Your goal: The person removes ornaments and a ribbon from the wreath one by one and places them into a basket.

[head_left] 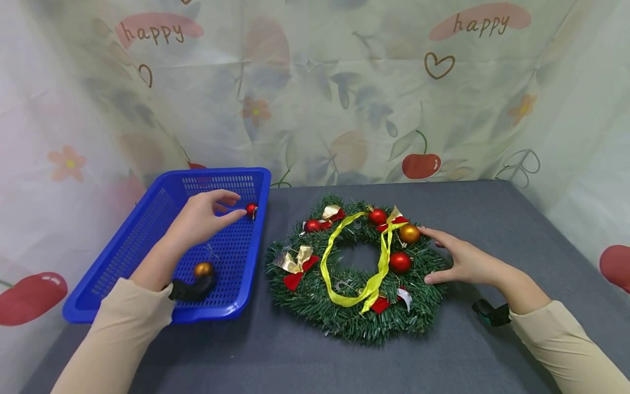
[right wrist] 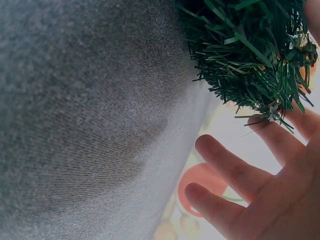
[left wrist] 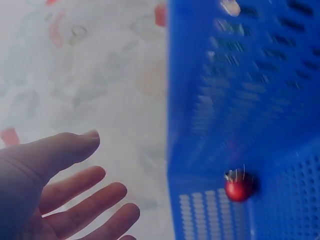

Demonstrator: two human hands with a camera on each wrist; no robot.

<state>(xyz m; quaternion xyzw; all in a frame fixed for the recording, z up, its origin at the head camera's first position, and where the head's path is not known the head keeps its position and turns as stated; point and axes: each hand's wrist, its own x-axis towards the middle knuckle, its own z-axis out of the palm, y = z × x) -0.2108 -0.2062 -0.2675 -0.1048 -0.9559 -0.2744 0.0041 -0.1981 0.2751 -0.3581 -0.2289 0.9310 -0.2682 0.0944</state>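
Note:
Over the blue basket (head_left: 223, 313) my left hand (head_left: 204, 216) hovers with fingers loosely bent and nothing in them. Close by its thumb tip, a red ball ornament (head_left: 251, 209) lies against the basket's right wall; the left wrist view shows that red ornament (left wrist: 239, 188) apart from the fingers. A gold ball ornament (head_left: 203, 270) lies lower in the basket. My right hand (head_left: 465, 262) is at the right edge of a green wreath (head_left: 315, 298), thumb and fingers spread, fingertips at its needles (right wrist: 240, 55). Red and gold balls, bows and a yellow ribbon (head_left: 376, 282) decorate the wreath.
A dark grey cloth (head_left: 300, 361) covers the table under the basket and wreath. Behind and at both sides hangs a printed curtain (head_left: 315, 109) with cherries and flowers. The basket's raised rim stands between my left hand and the wreath.

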